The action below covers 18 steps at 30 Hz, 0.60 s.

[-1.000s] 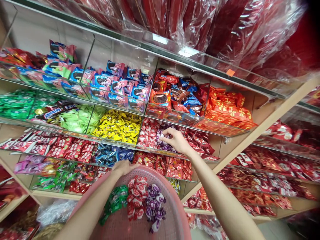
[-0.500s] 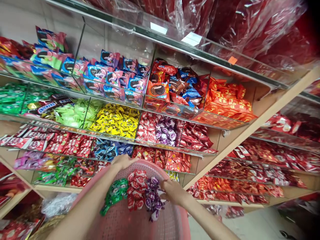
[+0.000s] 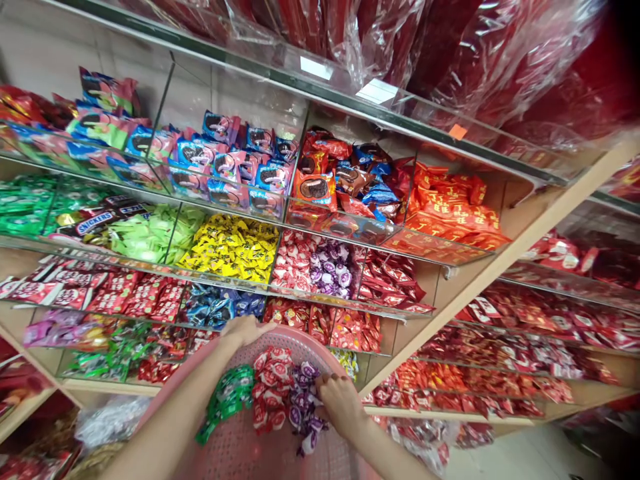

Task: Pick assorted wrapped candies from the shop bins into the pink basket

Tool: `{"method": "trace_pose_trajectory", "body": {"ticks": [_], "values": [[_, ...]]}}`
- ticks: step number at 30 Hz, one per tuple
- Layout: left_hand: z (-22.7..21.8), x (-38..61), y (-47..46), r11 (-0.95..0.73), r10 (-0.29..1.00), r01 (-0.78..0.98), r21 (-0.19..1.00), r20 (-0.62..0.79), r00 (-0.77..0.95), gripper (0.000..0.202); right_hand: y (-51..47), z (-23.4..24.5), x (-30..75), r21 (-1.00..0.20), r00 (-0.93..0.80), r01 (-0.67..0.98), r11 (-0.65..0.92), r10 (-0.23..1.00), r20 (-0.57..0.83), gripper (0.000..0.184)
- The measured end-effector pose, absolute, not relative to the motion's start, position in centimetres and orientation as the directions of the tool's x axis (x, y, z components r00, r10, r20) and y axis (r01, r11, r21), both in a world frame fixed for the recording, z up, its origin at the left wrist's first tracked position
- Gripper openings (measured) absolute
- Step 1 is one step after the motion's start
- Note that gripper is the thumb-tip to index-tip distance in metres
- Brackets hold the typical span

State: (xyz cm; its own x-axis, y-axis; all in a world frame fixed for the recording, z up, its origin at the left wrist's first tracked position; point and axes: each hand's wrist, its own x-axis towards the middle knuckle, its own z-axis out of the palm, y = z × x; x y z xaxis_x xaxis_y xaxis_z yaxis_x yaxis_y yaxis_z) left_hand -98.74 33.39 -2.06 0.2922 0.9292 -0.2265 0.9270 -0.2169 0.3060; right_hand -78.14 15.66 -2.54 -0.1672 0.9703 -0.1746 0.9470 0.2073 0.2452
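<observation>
A pink perforated plastic basket [image 3: 340, 357] is held in front of me, below the shelves. My left hand [image 3: 244, 331] grips its far rim, the thumb laid along the edge and most fingers hidden. Inside are three groups of wrapped candies: green candies [image 3: 233, 393] at the left, red-and-white candies [image 3: 271, 387] in the middle, purple-and-white candies [image 3: 303, 403] at the right. Over the right side of the basket, my right hand [image 3: 343, 403] has its fingers curled down against the purple candies. How many it grasps is hidden.
Glass-fronted shelves rise ahead with yellow candies [image 3: 230, 250], blue-and-pink cookie packs [image 3: 200, 160], red-and-orange packs [image 3: 450, 207] and a purple candy bin [image 3: 333, 267]. A slanting wooden divider [image 3: 480, 263] separates more red candy at right. Clear plastic-wrapped goods [image 3: 380, 40] hang above.
My right hand has moved down a little at the purple candies, its fingers now curled more closely against them. My left hand stays on the rim. The view has shifted slightly.
</observation>
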Motion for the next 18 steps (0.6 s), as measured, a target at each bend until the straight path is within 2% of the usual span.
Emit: {"method": "trace_pose_trajectory", "body": {"ticks": [4, 7, 10, 14, 16, 18], "values": [[-1.9, -98.7, 33.3, -0.216, 0.93, 0.927, 0.307, -0.223, 0.291, 0.078, 15.4, -2.5, -78.2, 0.25, -0.155, 0.948, 0.198, 0.971, -0.18, 0.036], [-1.8, -98.7, 33.2, -0.22, 0.929, 0.924, 0.313, -0.221, 0.297, 0.077, 15.7, -0.1, -78.3, 0.21, -0.152, 0.96, 0.185, 0.975, -0.163, 0.038], [-1.8, -98.7, 33.1, -0.212, 0.933, 0.926, 0.312, -0.219, 0.287, 0.078, 17.1, 5.0, -78.2, 0.175, -0.144, 0.974, 0.147, 0.989, -0.029, 0.032], [-1.9, -98.7, 33.2, -0.213, 0.931, 0.928, 0.307, -0.224, 0.288, 0.078, 20.9, 12.2, -77.6, 0.24, -0.044, 0.97, -0.018, 0.967, 0.251, 0.029], [-1.9, -98.7, 33.3, -0.216, 0.93, 0.928, 0.303, -0.225, 0.29, 0.079, 23.1, 14.5, -77.5, 0.271, 0.038, 0.954, -0.13, 0.946, 0.322, 0.03], [-1.9, -98.6, 33.3, -0.219, 0.93, 0.928, 0.303, -0.223, 0.293, 0.079, 25.2, 15.8, -77.5, 0.291, 0.124, 0.931, -0.221, 0.94, 0.317, 0.028]]}}
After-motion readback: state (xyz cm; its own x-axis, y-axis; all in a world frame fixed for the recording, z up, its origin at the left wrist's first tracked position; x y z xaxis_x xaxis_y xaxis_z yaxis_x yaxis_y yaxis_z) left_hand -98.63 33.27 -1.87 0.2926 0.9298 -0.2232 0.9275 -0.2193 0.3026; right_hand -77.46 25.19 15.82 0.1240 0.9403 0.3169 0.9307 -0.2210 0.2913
